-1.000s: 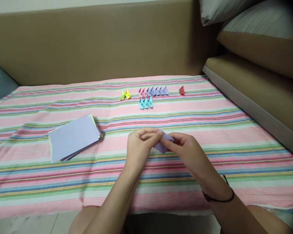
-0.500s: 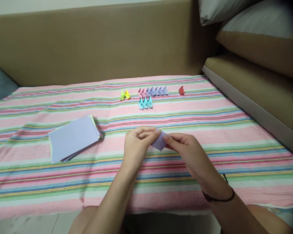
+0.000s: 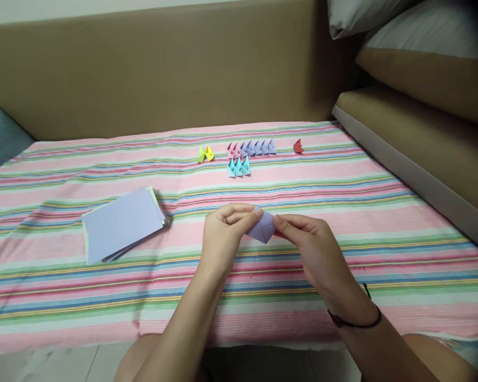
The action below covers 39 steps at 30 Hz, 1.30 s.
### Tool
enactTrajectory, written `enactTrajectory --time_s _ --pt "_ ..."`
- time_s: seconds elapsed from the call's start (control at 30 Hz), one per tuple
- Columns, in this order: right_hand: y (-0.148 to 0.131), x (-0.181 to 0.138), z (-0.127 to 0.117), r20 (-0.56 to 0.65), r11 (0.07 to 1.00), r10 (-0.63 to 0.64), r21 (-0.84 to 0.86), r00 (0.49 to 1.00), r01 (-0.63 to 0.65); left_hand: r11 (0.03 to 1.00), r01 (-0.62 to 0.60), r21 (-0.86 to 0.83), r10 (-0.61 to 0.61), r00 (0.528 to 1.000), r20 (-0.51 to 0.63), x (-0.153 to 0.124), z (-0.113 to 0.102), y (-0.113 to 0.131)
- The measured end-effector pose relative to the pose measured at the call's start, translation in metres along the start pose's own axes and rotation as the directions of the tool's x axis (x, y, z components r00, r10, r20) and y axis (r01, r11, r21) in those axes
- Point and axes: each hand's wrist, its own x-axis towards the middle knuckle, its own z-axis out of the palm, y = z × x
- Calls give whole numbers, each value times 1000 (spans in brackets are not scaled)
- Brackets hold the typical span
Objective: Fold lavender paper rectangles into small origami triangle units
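Note:
A small piece of folded lavender paper point(image 3: 263, 228) is held up between my two hands, above the striped cloth. My left hand point(image 3: 227, 228) pinches its left corner, thumb on top and fingers behind. At the right corner, my right hand point(image 3: 302, 233) grips it between thumb and fingers. Crease lines run across the paper's face. Beyond the hands stand folded paper pieces: a row of pink and lavender ones point(image 3: 258, 148), several turquoise ones point(image 3: 239, 167) in front of it, a yellow one point(image 3: 209, 153) beside a lime one point(image 3: 201, 155), and a red one point(image 3: 298, 146).
A stack of paper sheets point(image 3: 123, 225), lavender on top, lies to the left on the striped cloth point(image 3: 207, 185). Behind is a tan backrest point(image 3: 163, 74). Cushions point(image 3: 418, 159) are piled along the right side, and a blue-grey cushion point(image 3: 2, 132) sits at the far left.
My right hand has shifted slightly to the right, towards the paper's corner, so more of the lavender face shows. My left hand keeps its pinch. The view has moved a little.

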Motion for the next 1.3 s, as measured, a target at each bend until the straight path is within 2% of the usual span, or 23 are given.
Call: enactTrajectory --time_s 0.17,0.23,0.4,0.73,0.9,1.07,1.17,1.3 --pt "-4 1 0 125 996 93 0 988 -94 1000 3 11 -3 1000 15 -1 -1 -3" --pt "-4 0 0 154 996 88 -33 984 -84 999 19 30 -20 999 29 -1 0 -4" --pt "-1 0 -1 136 990 35 -137 990 -17 998 28 50 -29 999 33 -2 1 -5" --pt "-5 2 -2 173 994 99 -58 980 -91 999 33 -1 -33 999 22 1 0 -5" --pt "-3 2 -4 157 992 97 -94 983 -83 1000 28 5 -28 999 21 0 1 -3" --pt "-2 4 -7 162 984 60 -178 985 -31 1000 9 26 -11 997 79 0 0 -3" --pt "-3 5 -6 186 993 62 -112 981 -41 999 -1 44 -3 996 85 1 0 -4" --pt "-3 5 -4 123 994 98 -56 988 -91 999 29 43 -32 997 66 1 -1 -5"
